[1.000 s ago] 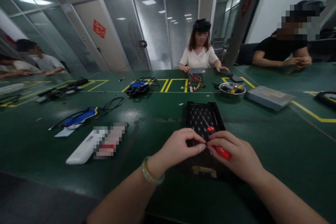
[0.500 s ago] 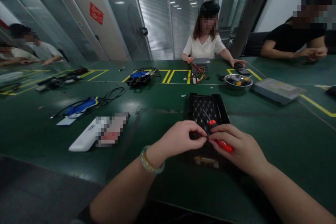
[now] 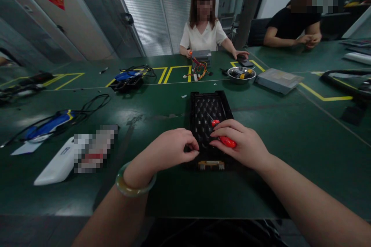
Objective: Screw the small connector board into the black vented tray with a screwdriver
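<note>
A screwdriver with a red and black handle (image 3: 228, 142) lies in my right hand (image 3: 246, 144), its fingers closed round it and its thin shaft pointing away to the upper left. Beneath both hands rests a black tray-like housing (image 3: 227, 104) with a patterned inner face. Near its lower left side, my left hand (image 3: 171, 148) is pinched, thumb against fingertips; anything between them is too small to make out. A small brown circuit board with connectors (image 3: 211, 165) sits at the near end of the housing.
Left of me lie a white case (image 3: 56, 160) and a blue cable bundle (image 3: 49, 125). Beyond the housing stand a metal bowl of small parts (image 3: 241, 75) and a flat grey metal box (image 3: 278, 81). Across the table, a person (image 3: 203, 32) handles a grey unit with coloured wires.
My hands were together at the fingertips and are now apart, the left hand lower by the housing's left edge. The camera view has turned right and tilted down.
</note>
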The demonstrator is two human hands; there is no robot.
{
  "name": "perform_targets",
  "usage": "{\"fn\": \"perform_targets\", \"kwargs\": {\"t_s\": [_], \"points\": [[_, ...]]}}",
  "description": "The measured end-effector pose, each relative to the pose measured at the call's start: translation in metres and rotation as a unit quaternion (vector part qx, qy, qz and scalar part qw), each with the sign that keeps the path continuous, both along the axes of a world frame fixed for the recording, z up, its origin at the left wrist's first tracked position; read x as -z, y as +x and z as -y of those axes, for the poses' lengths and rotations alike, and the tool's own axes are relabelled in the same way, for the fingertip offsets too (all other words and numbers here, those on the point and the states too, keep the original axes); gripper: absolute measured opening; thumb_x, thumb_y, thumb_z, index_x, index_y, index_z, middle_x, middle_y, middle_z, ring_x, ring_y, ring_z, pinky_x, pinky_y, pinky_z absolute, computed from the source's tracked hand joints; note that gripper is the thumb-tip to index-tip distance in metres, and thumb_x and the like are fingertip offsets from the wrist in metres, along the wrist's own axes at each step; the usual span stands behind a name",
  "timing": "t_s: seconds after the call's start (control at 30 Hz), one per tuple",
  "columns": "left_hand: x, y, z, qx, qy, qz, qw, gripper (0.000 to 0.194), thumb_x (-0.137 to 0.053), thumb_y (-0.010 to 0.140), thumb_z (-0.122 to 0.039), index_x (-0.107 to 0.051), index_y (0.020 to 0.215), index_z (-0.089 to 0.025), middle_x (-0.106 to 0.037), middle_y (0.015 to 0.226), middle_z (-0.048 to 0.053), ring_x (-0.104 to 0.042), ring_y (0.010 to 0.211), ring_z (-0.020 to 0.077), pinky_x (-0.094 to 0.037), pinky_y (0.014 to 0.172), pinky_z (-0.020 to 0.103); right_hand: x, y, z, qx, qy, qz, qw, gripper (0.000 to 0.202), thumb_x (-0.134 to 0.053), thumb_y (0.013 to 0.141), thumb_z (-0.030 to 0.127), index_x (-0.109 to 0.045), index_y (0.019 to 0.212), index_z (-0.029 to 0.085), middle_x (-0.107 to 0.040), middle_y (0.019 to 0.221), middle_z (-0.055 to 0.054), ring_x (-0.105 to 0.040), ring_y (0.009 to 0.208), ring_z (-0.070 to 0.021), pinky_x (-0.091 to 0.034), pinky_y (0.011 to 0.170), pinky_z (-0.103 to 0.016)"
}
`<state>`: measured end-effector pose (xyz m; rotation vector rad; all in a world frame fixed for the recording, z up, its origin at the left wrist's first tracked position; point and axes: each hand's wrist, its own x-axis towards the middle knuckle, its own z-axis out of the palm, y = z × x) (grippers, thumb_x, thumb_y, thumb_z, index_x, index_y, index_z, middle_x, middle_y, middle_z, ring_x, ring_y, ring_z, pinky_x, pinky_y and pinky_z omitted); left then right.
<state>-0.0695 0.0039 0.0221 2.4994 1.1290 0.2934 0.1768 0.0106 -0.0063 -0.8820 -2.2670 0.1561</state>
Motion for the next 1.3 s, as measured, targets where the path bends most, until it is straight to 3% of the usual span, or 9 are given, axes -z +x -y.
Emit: {"fn": "perform_targets", "kwargs": {"t_s": [0.27, 0.6, 0.93, 1.07, 1.17, 1.3], "points": [[-0.003, 0.007, 0.012, 0.032, 0.031, -0.1, 0.994, 0.014, -0.061, 0.087, -0.023, -0.074, 0.092, -0.024, -0.068, 0.089, 0.002, -0.06, 0.086, 0.0186, -0.044, 0.078, 0.031, -0.001, 0.0, -0.001, 0.006, -0.007, -0.035, 0.999, 0.017, -0.062, 0.092, 0.034, -0.068, 0.104, 0.024, -0.066, 0.108, -0.004, -0.066, 0.103, -0.0161, -0.058, 0.087, -0.029], [-0.007, 0.022, 0.005, 0.046, 0.038, -0.156, 0.986, 0.016, -0.059, 0.085, -0.02, -0.074, 0.078, -0.021, -0.065, 0.078, 0.003, -0.059, 0.077, 0.018, -0.044, 0.071, 0.029, 0.0, 0.002, -0.004, 0.017, -0.022, -0.04, 0.999, 0.016, -0.063, 0.092, 0.034, -0.069, 0.104, 0.024, -0.066, 0.11, -0.003, -0.066, 0.1, -0.0158, -0.057, 0.088, -0.029], [-0.003, 0.022, -0.003, 0.057, 0.018, -0.166, 0.984, 0.014, -0.063, 0.084, -0.019, -0.075, 0.08, -0.023, -0.067, 0.081, 0.002, -0.062, 0.08, 0.0191, -0.043, 0.071, 0.03, -0.002, 0.001, -0.002, -0.004, -0.054, -0.103, 0.993, 0.016, -0.066, 0.089, 0.031, -0.067, 0.102, 0.023, -0.064, 0.107, -0.003, -0.064, 0.101, -0.0168, -0.055, 0.089, -0.031], [0.001, 0.015, -0.006, 0.052, -0.019, -0.132, 0.99, 0.011, -0.065, 0.084, -0.022, -0.076, 0.084, -0.024, -0.067, 0.083, 0.001, -0.063, 0.082, 0.0181, -0.044, 0.073, 0.028, -0.002, -0.001, -0.003, 0.011, -0.1, -0.205, 0.974, 0.025, -0.072, 0.083, 0.025, -0.06, 0.105, 0.022, -0.065, 0.104, -0.003, -0.064, 0.099, -0.0187, -0.054, 0.09, -0.036], [0.004, 0.01, -0.007, 0.054, -0.033, -0.106, 0.992, 0.01, -0.067, 0.084, -0.025, -0.077, 0.087, -0.024, -0.067, 0.088, 0.001, -0.062, 0.087, 0.0179, -0.045, 0.079, 0.028, -0.002, -0.003, -0.002, 0.012, -0.158, -0.303, 0.94, 0.032, -0.07, 0.083, 0.02, -0.055, 0.111, 0.021, -0.066, 0.11, -0.005, -0.065, 0.1, -0.0184, -0.055, 0.089, -0.035], [0.007, 0.003, -0.006, 0.062, -0.027, -0.074, 0.995, 0.013, -0.066, 0.088, -0.029, -0.078, 0.089, -0.025, -0.067, 0.099, 0.001, -0.06, 0.096, 0.018, -0.042, 0.09, 0.03, -0.005, -0.005, 0.001, 0.003, -0.206, -0.379, 0.902, 0.036, -0.068, 0.086, 0.021, -0.052, 0.118, 0.024, -0.066, 0.114, -0.007, -0.068, 0.094, -0.0177, -0.059, 0.065, -0.025]]}}
